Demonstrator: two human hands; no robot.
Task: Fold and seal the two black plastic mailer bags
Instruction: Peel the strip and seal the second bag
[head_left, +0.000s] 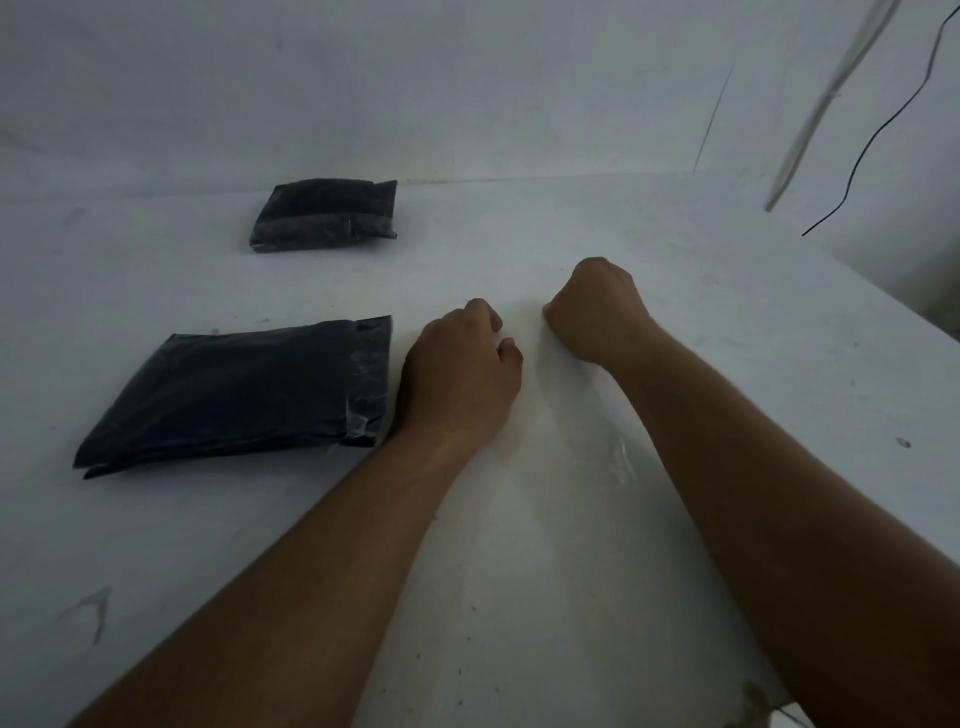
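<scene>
Black plastic, two pieces on the white table (519, 571). The near mailer bag (234, 395) lies flat at 9 o'clock from your left hand (460, 374), with a flap turned over along the edge facing you and a glossy strip showing on it. That edge sits just beside your wrist; contact cannot be told. The far mailer bag (324, 214) lies at 11 o'clock, close to the table's back edge and well apart from both hands, folded into a compact packet with a lighter band across it. Your left hand rests knuckles-up on the table, fingers curled under, nothing visible in them. Your right hand (597, 312), at 1 o'clock from the left and near it, is likewise balled into a fist on the surface, with nothing seen in its grasp. Neither hand touches the far bag. At 2 o'clock a thin black cable (883, 124) hangs down the wall (467, 78).
</scene>
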